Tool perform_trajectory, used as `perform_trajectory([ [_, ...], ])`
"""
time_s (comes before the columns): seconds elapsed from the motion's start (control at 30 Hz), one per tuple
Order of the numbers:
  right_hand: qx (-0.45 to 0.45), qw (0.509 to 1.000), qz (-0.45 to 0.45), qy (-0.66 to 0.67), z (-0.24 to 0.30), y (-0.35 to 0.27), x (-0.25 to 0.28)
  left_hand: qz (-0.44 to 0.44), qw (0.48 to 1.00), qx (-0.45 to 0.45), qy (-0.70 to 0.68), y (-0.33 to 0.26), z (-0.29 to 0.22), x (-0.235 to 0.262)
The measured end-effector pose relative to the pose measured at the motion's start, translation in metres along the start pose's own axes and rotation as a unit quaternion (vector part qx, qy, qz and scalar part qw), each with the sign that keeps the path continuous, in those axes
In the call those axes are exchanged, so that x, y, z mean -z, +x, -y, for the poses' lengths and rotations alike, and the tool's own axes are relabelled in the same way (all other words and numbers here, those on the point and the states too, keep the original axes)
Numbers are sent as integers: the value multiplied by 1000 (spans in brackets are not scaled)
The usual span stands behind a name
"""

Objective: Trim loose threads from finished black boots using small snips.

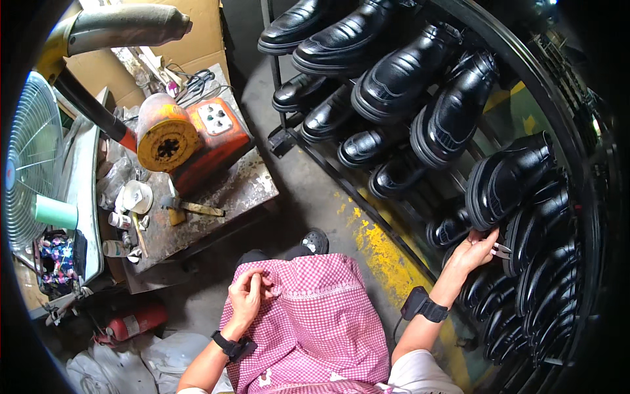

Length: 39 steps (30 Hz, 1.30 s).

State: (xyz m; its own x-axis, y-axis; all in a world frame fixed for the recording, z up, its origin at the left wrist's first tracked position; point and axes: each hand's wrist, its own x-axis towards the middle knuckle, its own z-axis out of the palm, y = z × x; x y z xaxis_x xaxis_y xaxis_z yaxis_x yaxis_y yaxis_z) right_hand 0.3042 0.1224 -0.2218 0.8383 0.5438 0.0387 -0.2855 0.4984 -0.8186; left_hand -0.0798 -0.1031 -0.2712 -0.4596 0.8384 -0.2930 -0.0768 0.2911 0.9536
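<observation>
In the head view, the right hand [471,252] is closed around a small metal tool [503,250], fingertips at the near toe of 1 black boot [504,185] on the right-hand rack [493,29]. Best to steady that boot from below, tool tips angled off the glossy leather. The left hand [248,295] is curled above the checked apron [321,312]; whether it pinches anything, I cannot tell.
</observation>
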Motion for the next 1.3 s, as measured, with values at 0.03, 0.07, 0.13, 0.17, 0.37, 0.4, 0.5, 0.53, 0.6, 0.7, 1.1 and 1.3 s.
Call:
perform_trajectory([
  [0.03, 6, 1000, 4, 5, 0, 2, 1, 1, 1000, -11, 0, 0, 1, -1],
  [0.07, 9, 1000, 9, 4, 0, 7, 6, 9, 1000, -11, 2, 0, 3, -2],
  [0.13, -28, 998, 62, 1, 2, 16, 21, 13, 1000, -22, 2, 2, 4, -3],
  [0.17, -28, 997, 69, -3, 4, 15, 27, 19, 999, -32, 11, 2, 4, -2],
  [0.37, -57, 972, 150, -173, -16, -77, 13, 9, 999, -38, -8, 2, 2, -5],
  [0.4, -81, 946, 198, -244, -31, -99, 12, 19, 999, -41, -9, 3, 2, -6],
  [0.5, -167, 856, 394, -289, -82, -157, -14, 21, 999, -48, 2, 1, 5, -1],
  [0.53, -71, 816, 489, -299, -100, -169, -31, 19, 998, -51, 8, 1, 8, 2],
  [0.6, 53, 737, 590, -324, -125, -185, -75, 20, 998, -58, 21, 1, 8, 4],
  [0.7, 299, 602, 643, -366, -166, -186, -133, 27, 998, -47, 30, 1, 4, 2],
  [1.1, 442, 471, 607, -463, -196, -182, -195, 10, 999, -45, 10, 5, 0, 26],
  [1.3, -332, 784, 466, -240, -250, -235, -201, 26, 999, -43, 2, 9, 4, 32],
])
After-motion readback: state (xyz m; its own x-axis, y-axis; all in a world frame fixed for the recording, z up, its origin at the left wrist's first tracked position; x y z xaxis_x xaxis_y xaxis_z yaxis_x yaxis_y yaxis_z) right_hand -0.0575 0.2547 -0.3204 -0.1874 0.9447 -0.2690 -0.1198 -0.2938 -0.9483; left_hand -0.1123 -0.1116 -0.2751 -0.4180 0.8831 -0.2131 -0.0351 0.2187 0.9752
